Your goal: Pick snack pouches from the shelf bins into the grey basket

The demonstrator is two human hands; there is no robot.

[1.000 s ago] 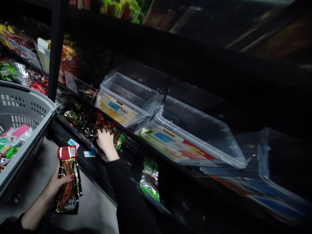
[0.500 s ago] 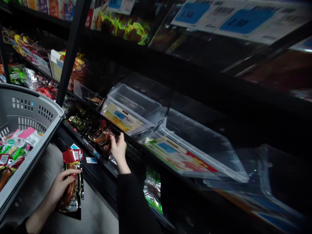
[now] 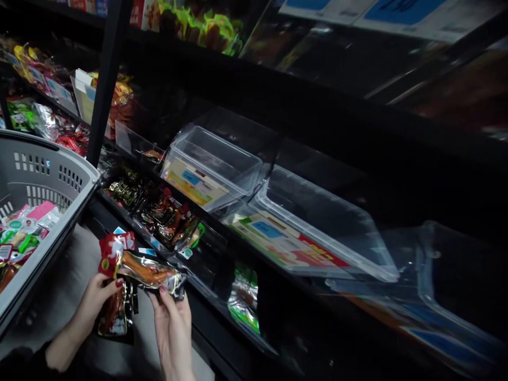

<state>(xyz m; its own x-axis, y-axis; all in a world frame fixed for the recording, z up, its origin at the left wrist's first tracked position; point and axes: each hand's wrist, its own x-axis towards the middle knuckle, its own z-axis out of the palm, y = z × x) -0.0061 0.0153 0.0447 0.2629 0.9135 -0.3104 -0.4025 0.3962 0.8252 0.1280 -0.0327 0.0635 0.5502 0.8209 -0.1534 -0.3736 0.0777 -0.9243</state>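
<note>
My left hand (image 3: pixel 95 297) is closed on a dark snack packet (image 3: pixel 113 315) with a reddish sausage inside, held upright low in front of a dark shelf. My right hand (image 3: pixel 171 323) pinches the right end of a second packet (image 3: pixel 143 269) with a red top, lying crosswise over the first. Its red end touches my left fingers. Just above my hands, a clear shelf bin (image 3: pixel 169 217) holds several more of these packets.
A grey shopping basket (image 3: pixel 59 174) with several small packets stands at the left. Clear plastic bins (image 3: pixel 214 164) with price labels line the shelf to the right. A black upright post (image 3: pixel 105 79) stands behind the basket. Green packets (image 3: pixel 244 299) lie on a lower shelf.
My right hand has left the shelf bin with a packet and come down to my left hand, laying that packet across the one held there.
</note>
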